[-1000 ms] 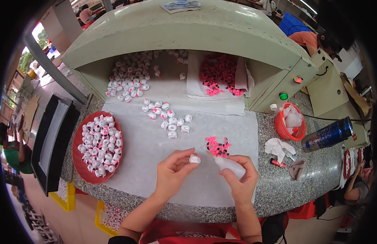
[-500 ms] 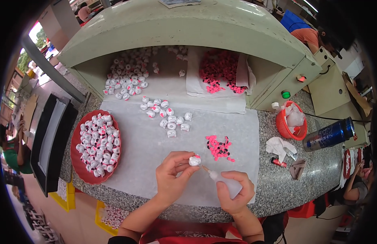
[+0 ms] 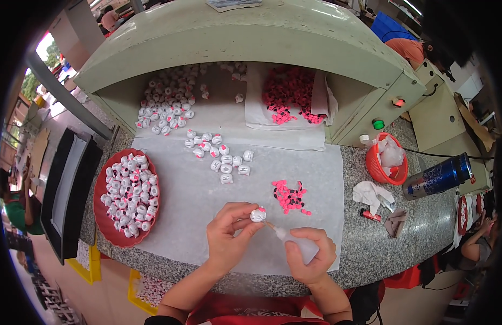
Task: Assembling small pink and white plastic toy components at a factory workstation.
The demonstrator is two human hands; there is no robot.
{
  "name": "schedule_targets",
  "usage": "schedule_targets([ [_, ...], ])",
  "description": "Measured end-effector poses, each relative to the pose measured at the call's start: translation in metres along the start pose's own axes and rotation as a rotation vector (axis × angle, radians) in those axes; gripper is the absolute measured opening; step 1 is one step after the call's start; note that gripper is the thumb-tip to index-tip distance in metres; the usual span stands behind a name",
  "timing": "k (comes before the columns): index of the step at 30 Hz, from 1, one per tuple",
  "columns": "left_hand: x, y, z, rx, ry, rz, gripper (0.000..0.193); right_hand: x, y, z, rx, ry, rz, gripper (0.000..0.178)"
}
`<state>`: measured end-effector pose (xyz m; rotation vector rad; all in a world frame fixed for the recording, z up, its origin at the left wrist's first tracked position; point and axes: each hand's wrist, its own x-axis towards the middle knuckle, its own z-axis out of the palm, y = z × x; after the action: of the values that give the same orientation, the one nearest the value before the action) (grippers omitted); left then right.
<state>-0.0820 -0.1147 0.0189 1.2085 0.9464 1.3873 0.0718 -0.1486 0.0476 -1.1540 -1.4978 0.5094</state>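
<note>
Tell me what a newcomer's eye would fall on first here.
Probably the bright pink and black bits scattered on the white sheet, just beyond the hands. Then the red dish at the left, heaped with small white pieces. At the front, the left hand holds one white piece near the nozzle of a translucent bottle in the right hand.

There are 1 bottle (image 3: 308,249), 1 flask (image 3: 439,177), probably 2 yellow crates (image 3: 95,264).

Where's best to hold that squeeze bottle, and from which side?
Probably grip the squeeze bottle by its wide body, from the right, as the right hand does: its thin nozzle points left, toward the white piece in the left hand.
</note>
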Motion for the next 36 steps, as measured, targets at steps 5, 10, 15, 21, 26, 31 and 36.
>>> schedule_targets([
  [5,0.003,-0.001,-0.005,0.021,-0.006,-0.008,0.030,0.003,-0.001,0.005,0.011,-0.036,-0.006,0.021],
  [10,0.015,-0.009,0.018,0.057,-0.023,-0.051,0.031,0.010,0.007,-0.016,-0.076,0.034,-0.036,0.018],
  [15,0.013,-0.011,-0.024,0.183,0.116,-0.093,0.037,0.015,0.010,0.009,0.234,0.003,0.109,0.016],
  [21,0.002,-0.003,0.011,0.373,-0.152,-0.184,0.031,0.006,0.039,-0.011,0.477,0.291,0.291,0.010],
  [26,0.010,-0.003,0.030,0.341,-0.171,-0.231,0.034,0.011,0.036,-0.011,0.611,0.339,0.300,0.017],
  [31,0.025,-0.036,0.030,0.007,-0.227,-0.243,0.037,0.020,0.023,-0.018,0.563,0.301,0.257,0.018],
  [36,0.024,-0.028,0.054,0.006,-0.230,-0.240,0.034,0.019,0.024,-0.025,0.515,0.327,0.228,0.018],
])
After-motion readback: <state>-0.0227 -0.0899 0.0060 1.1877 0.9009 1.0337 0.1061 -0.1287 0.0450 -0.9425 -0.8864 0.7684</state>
